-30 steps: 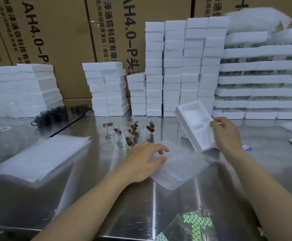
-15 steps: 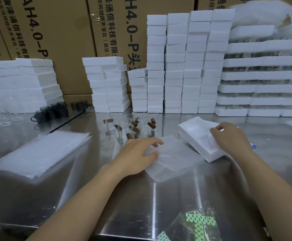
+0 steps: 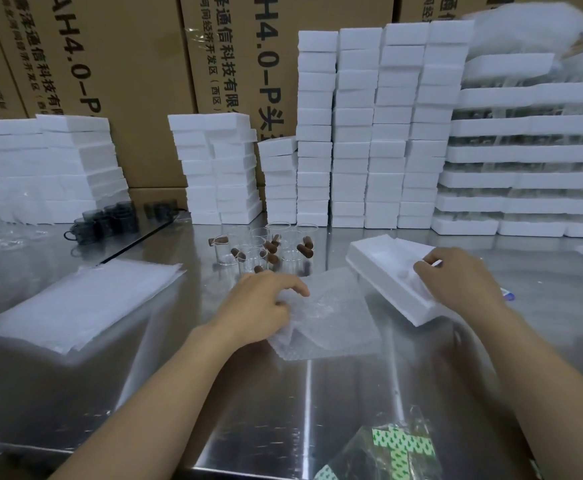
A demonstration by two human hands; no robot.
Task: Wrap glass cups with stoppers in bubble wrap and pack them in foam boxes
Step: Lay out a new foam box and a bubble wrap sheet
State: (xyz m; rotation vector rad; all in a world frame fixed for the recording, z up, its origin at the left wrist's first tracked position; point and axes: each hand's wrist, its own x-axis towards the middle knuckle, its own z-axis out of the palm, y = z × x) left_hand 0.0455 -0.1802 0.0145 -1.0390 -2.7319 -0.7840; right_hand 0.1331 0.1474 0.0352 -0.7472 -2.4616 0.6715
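While the left hand (image 3: 259, 306) has its grip closed on the bubble wrap sheet (image 3: 331, 320), fingers curled into the sheet's left edge so it bunches up off the tabletop (image 3: 318, 393), the right hand (image 3: 456, 282) is gripping the right end of an open foam box (image 3: 376, 268), fingers hooked over into the hollow. That box sits just right of the sheet, hollow side up, with its near corner touching or overlapping the wrap, can't tell which. Right behind the left hand there's a little cluster of clear glass cups (image 3: 252, 258) standing upright, brown stoppers (image 3: 305, 251) in some and lying between others. Off to the left is a flat pile of more wrap sheets (image 3: 85, 303), and further back some dark cups (image 3: 106, 220). Stacks of white foam boxes (image 3: 380, 133) line the back of the tabletop, with big cardboard cartons (image 3: 127, 64) behind them. At the near edge lies a crinkly clear bag with green print (image 3: 397, 448).
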